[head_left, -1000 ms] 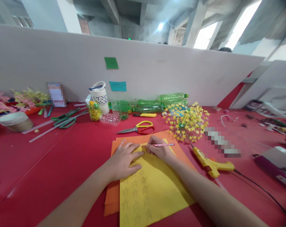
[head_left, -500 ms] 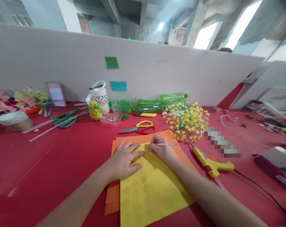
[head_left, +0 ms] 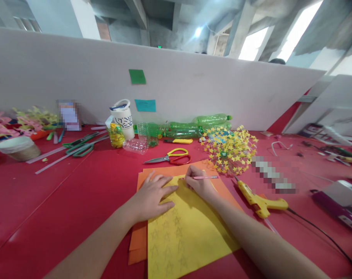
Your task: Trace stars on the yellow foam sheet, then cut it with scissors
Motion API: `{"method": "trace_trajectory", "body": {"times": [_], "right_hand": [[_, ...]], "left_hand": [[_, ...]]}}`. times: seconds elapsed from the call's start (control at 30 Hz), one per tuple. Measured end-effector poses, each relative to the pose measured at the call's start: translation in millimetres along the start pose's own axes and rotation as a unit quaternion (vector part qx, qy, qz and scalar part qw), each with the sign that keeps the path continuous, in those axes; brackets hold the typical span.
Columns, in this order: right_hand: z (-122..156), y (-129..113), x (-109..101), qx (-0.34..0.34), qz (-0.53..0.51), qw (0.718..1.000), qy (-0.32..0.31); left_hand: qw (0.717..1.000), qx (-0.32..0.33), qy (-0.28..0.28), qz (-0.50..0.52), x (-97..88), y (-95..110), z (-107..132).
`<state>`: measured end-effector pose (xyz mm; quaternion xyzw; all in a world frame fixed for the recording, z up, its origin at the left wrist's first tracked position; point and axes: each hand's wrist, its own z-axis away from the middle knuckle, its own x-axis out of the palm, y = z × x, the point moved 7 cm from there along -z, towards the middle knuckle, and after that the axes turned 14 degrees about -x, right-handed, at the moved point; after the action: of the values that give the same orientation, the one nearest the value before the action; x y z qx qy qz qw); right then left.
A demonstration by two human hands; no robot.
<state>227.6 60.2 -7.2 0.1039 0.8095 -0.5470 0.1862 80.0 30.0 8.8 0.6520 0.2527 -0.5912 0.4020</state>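
My right hand [head_left: 199,182] grips a pink pencil [head_left: 205,177], its tip end near the top edge of a yellow sheet [head_left: 205,236]. Flat on the sheet's upper left, with fingers spread, lies my left hand [head_left: 155,195]. Rows of pencilled stars cover the sheet's left side; some of its upper left part is hidden under my left hand. Orange sheets [head_left: 138,240] lie beneath the yellow one. Just beyond them rest scissors [head_left: 168,157] with one yellow and one red handle.
A yellow glue gun [head_left: 259,199] and a cluster of yellow stars [head_left: 231,151] are at the right. Behind stand green bottles [head_left: 184,130], a yellow cutter [head_left: 182,141] and a white cup [head_left: 123,118]. Green scissors [head_left: 81,149] lie left. A white partition [head_left: 91,77] closes the back.
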Motion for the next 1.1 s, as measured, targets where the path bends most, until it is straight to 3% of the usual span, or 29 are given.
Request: {"method": "trace_trajectory", "body": {"times": [0.53, 0.87, 1.1], "right_hand": [[1.3, 0.2, 11.6, -0.029, -0.044, 0.998, -0.035], [1.1, 7.9, 9.4, 0.048, -0.111, 0.992, -0.021], [1.4, -0.1, 11.5, 0.037, -0.11, 0.992, -0.04]], "left_hand": [[1.0, -0.003, -0.005, -0.007, 1.2, 0.3, -0.3], [1.0, 0.003, 0.0, -0.013, 0.9, 0.2, -0.6], [1.0, 0.005, -0.001, -0.016, 1.4, 0.4, -0.7]]}}
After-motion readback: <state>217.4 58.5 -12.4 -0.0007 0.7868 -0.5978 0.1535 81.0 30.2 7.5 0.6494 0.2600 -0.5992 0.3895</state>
